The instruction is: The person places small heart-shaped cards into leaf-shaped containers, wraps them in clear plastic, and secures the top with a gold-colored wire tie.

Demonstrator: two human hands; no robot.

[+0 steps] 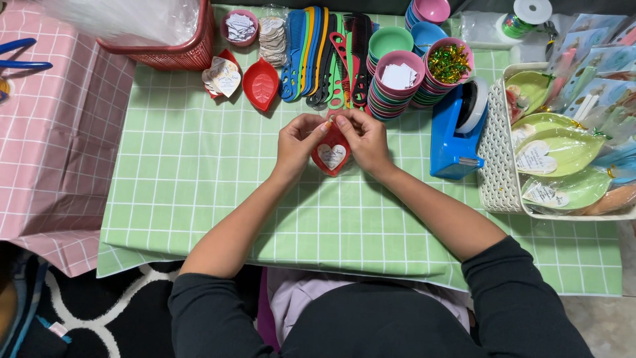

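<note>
Green checked tablecloth covers the table; pink checked cloth on a second surface off its left edge. White basket tray at the right edge, packed w/ green leaf-shaped dishes carrying heart cards, wrapped in clear film. Red mesh basket at the far left corner, clear plastic inside.

Along the far edge, left to right: small pink bowl of paper hearts, stack of round cards, fan of coloured combs, stacks of small coloured bowls, one topped w/ white paper squares, another w/ gold-green twist ties. Blue tape dispenser just beside the tray, near the bowl stacks. Two red leaf-shaped dishes near the combs, on their left; the left one holds a card.

Middle of the cloth, a bit toward the far edge: left hand & right hand meet over a red leaf dish with a white heart card. Both hands closed around its upper end, fingertips pinched together at the top, thumbs nearly touching. Dish sits between the palms, lower tip pointing toward the person. Can't tell if it rests on the cloth or is lifted. Something small & orange at the pinch; too small to tell what.
</note>
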